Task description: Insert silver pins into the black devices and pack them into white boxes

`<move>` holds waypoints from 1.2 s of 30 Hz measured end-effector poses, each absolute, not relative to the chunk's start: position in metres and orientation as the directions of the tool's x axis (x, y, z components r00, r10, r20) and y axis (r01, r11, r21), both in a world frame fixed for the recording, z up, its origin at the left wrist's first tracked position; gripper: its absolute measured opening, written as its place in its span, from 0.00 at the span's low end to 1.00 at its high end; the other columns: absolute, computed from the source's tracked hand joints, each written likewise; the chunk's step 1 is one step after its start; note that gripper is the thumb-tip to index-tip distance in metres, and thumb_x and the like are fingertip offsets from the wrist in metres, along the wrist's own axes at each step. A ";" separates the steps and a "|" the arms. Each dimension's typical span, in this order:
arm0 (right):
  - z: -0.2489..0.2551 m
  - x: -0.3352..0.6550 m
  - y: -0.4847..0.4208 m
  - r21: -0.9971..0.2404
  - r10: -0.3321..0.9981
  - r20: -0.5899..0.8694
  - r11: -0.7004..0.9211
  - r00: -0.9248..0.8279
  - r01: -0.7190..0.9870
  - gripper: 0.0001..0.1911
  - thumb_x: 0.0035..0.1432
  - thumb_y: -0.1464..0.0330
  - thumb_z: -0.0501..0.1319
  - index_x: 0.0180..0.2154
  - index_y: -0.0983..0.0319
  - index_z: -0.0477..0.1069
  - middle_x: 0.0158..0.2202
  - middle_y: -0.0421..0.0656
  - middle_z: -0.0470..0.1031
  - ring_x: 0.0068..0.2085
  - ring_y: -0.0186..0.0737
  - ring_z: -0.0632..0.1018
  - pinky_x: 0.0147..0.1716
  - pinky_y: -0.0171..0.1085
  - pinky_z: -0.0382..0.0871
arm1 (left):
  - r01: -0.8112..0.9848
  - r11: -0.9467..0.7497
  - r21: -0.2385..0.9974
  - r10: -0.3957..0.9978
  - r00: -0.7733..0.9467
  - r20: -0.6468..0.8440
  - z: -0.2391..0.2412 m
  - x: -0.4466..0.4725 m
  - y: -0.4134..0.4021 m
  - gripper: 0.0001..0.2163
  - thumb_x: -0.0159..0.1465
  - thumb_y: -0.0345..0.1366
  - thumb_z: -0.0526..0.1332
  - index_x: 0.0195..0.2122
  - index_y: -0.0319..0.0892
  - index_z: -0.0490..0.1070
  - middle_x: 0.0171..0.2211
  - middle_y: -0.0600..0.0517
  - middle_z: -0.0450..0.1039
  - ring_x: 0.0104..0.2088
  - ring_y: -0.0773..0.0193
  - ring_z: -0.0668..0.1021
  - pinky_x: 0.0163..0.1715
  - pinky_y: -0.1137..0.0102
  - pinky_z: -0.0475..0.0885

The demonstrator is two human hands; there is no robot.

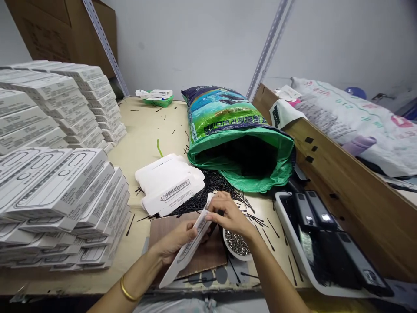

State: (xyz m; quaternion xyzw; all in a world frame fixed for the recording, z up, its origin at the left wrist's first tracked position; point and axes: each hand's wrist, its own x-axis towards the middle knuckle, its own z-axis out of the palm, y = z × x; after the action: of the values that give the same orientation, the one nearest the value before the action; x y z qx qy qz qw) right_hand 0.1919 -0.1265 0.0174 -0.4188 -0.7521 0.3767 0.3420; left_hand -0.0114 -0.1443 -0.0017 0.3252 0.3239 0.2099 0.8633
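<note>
now both hands, left (177, 240) and right (230, 215), are gripping a flat white carton (189, 245) over the worktop (146, 130), just beside a bowl of small metal parts (237, 244).

Wall (202, 39) at 12 o'clock: plain light grey, evenly lit, no hard shadows. Two perforated steel angle struts lean against it, one (106, 45) at 11 o'clock, the other (269, 45) at 1 o'clock. Brown carton (65, 30) at 10 to 11 o'clock, top left corner, against the wall. Bench (146, 130) has a pale beige top and runs from the near edge back to the wall. Wooden board (352, 182) stands on edge at 3 o'clock, dividing the bench from the next space. Beyond it, at 2 o'clock, a white printed sack (358, 121) lies flat. No windows visible. Floor not visible.
</note>
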 end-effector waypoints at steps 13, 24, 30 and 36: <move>-0.026 0.141 -0.168 -1.000 0.976 -0.006 -0.007 0.219 0.004 0.12 0.62 0.58 0.56 0.36 0.61 0.67 0.46 0.47 0.66 0.46 0.40 0.70 0.44 0.39 0.67 | -0.049 0.476 0.878 0.765 0.516 -0.386 0.005 0.004 -0.152 0.29 0.61 0.48 0.62 0.59 0.48 0.50 0.44 0.48 0.67 0.32 0.66 0.74 0.33 0.69 0.72; -0.015 0.133 -0.163 -0.911 0.971 -0.127 -0.034 0.202 -0.411 0.14 0.58 0.59 0.62 0.31 0.63 0.65 0.32 0.41 0.68 0.32 0.33 0.69 0.33 0.33 0.65 | 0.034 0.374 0.927 0.840 0.411 -0.354 -0.001 0.007 -0.155 0.44 0.62 0.49 0.60 0.67 0.47 0.28 0.49 0.45 0.71 0.50 0.59 0.74 0.52 0.63 0.65; -0.022 0.136 -0.158 -0.887 0.937 -0.269 -0.151 0.222 -0.436 0.15 0.53 0.58 0.66 0.32 0.64 0.68 0.29 0.39 0.69 0.28 0.32 0.69 0.28 0.32 0.64 | 0.231 0.220 0.948 0.855 0.421 -0.302 -0.001 0.004 -0.162 0.42 0.64 0.46 0.58 0.68 0.48 0.27 0.53 0.44 0.68 0.52 0.59 0.72 0.55 0.60 0.62; -0.022 0.137 -0.173 -0.950 0.976 -0.142 -0.087 0.164 -0.301 0.15 0.57 0.59 0.62 0.41 0.63 0.72 0.44 0.47 0.73 0.46 0.40 0.73 0.47 0.39 0.67 | 0.123 0.256 0.959 0.867 0.410 -0.284 -0.004 0.003 -0.145 0.45 0.63 0.47 0.59 0.68 0.39 0.24 0.45 0.45 0.73 0.46 0.59 0.75 0.51 0.61 0.66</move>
State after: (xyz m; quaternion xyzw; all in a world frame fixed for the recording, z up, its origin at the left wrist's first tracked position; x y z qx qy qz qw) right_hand 0.1367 -0.1735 -0.0219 -0.4930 -0.3424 0.5483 0.5823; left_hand 0.0034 -0.1446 -0.0037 0.5376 0.4605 0.2881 0.6449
